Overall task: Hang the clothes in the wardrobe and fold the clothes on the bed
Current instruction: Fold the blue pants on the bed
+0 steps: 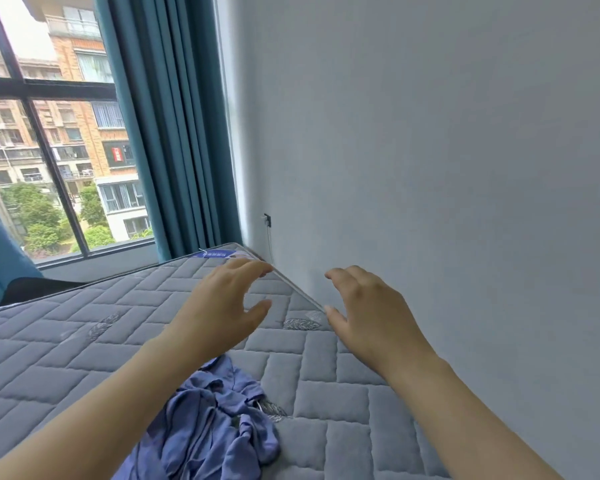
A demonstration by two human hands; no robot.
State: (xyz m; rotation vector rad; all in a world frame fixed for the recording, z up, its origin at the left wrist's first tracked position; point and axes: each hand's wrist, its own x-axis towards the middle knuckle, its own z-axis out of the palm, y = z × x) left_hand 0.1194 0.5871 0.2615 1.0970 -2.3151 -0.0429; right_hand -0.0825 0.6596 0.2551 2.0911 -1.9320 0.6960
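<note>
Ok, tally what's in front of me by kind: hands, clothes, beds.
Hands: 2, left hand, right hand
Garment: 1
Bed: 1
Total: 4

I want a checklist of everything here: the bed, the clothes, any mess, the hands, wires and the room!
Surface: grey quilted mattress, no sheet on it; blue label at its far corner.
Job's things: one crumpled lilac-blue cloth garment, lying unfolded on the mattress.
Clutter: nothing seen.
Hands: left hand and right hand are held out over the mattress, fingers spread, holding nothing.
Cables: thin pale cable hangs from a dark wall plug and goes down behind the mattress.
Surroundings: pale grey wall on the right, teal curtain, dark-framed window with buildings and trees outside.
</note>
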